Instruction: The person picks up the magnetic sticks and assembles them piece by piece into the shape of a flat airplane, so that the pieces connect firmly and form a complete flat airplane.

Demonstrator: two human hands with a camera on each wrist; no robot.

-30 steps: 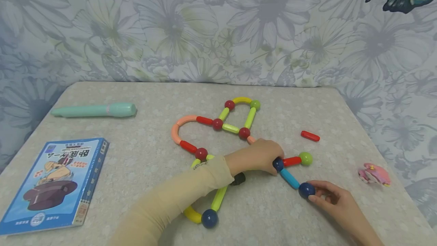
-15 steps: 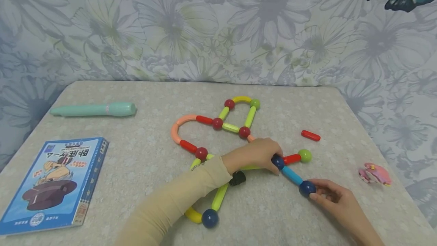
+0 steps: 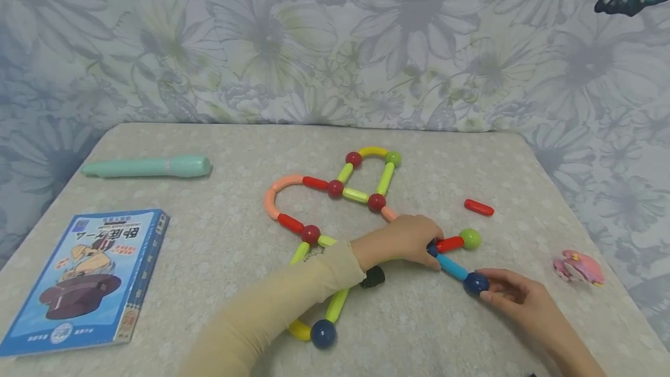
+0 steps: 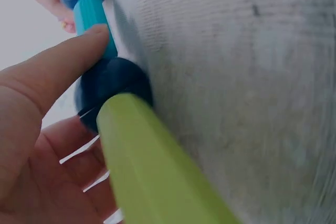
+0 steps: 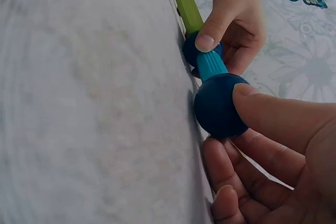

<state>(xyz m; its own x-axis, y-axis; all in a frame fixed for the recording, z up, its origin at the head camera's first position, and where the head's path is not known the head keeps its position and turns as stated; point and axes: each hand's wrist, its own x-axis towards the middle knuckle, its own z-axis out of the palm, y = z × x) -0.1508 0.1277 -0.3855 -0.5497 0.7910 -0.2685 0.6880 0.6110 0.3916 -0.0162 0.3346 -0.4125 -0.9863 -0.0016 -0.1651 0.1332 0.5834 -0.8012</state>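
My left hand (image 3: 400, 240) reaches across the table and holds the dark blue ball (image 4: 113, 90) at a joint of a magnetic stick-and-ball figure. In the left wrist view its thumb lies over that ball and the end of a light blue stick (image 3: 452, 266). A lime stick (image 4: 157, 166) meets the same ball, and so does a red stick (image 3: 450, 244) tipped with a green ball (image 3: 471, 239). At the light blue stick's other end, my right hand (image 3: 528, 301) pinches a second dark blue ball (image 5: 220, 106) between thumb and fingers. My left forearm hides part of the figure.
The figure's remaining sticks and balls, such as a red ball (image 3: 377, 202), lie left of the hands. A loose red stick (image 3: 478, 207) and a pink toy (image 3: 578, 267) sit at right. A blue box (image 3: 84, 278) and a mint-green pen-shaped object (image 3: 146, 167) are on the left.
The right hand and its blue ball have shifted slightly away from me and to the right. My left hand now covers more of the joint ball.
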